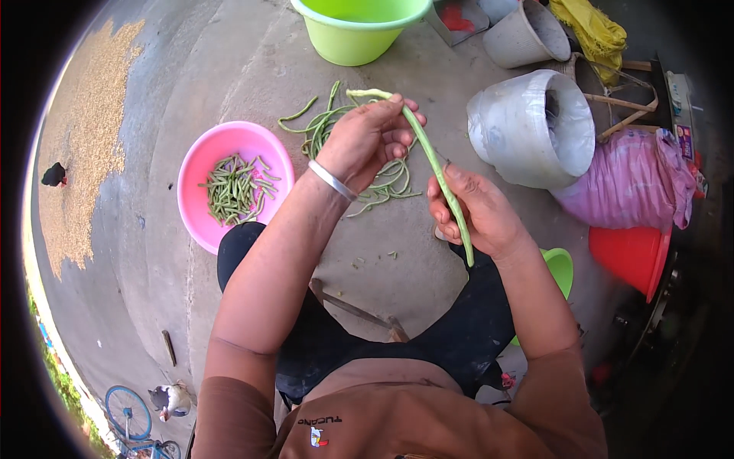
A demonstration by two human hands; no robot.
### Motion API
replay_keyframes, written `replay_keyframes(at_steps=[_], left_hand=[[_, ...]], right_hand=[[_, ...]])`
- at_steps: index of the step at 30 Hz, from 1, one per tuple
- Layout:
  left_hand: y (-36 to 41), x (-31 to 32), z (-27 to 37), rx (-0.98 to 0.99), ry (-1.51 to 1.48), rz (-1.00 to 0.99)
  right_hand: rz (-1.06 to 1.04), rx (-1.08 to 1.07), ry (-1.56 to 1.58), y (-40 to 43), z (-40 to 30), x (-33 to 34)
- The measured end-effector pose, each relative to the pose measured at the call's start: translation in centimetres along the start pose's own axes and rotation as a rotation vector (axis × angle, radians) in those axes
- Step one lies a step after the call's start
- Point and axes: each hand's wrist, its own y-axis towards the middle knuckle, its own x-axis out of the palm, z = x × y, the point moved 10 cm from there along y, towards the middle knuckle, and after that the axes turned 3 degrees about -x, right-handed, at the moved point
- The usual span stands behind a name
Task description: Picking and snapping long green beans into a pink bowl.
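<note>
A long green bean (pixel 433 163) is stretched between my two hands. My left hand (pixel 378 135), with a silver bangle at the wrist, grips it near its pale upper end. Lower down, my right hand (pixel 470 209) pinches the bean between thumb and fingers, and its tip hangs past them. Beneath and beyond my left hand, a loose pile of long beans (pixel 318 129) lies on the concrete floor, partly hidden by that hand. To the left stands a pink plastic basin (pixel 192 178) with short cut bean pieces (pixel 232 192) in it.
A green tub (pixel 358 37) stands beyond the pile. At right are a plastic-lined bucket (pixel 507 129), a grey bucket (pixel 516 43), a pink woven sack (pixel 625 178) and a red basin (pixel 628 255). Grain (pixel 86 132) covers floor at far left. A bird (pixel 171 400) stands near a bicycle (pixel 129 413).
</note>
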Motion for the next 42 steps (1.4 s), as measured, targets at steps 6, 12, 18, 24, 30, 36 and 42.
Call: replay_keyframes(at_steps=[6, 12, 18, 24, 30, 36, 42], left_hand=[[3.1, -3.9, 1.9, 0.186, 0.082, 0.285], [4.0, -7.1, 2.0, 0.302, 0.152, 0.5], [5.2, -8.0, 1.7, 0.298, 0.218, 0.529], [5.0, -9.1, 0.2, 0.2, 0.286, 0.598], [4.8, -6.9, -2.1, 0.037, 0.171, 0.439], [4.9, -4.9, -3.0, 0.054, 0.103, 0.392], [4.8, -6.3, -0.2, 0.159, 0.238, 0.465]], right_hand=[[-0.055, -0.081, 0.082, 1.8, 1.1, -3.2], [0.056, -0.026, -0.156, 3.3, 1.8, -5.1], [0.066, -0.195, -0.657, 3.1, 1.0, -5.2], [-0.362, -0.847, -0.914, -2.4, -2.1, 5.1], [0.367, -0.479, -0.698, 1.0, -3.1, -7.1], [0.335, -0.457, -0.866, 4.2, -0.2, -5.3], [0.282, -0.598, -0.954, 3.7, -1.4, -3.6]])
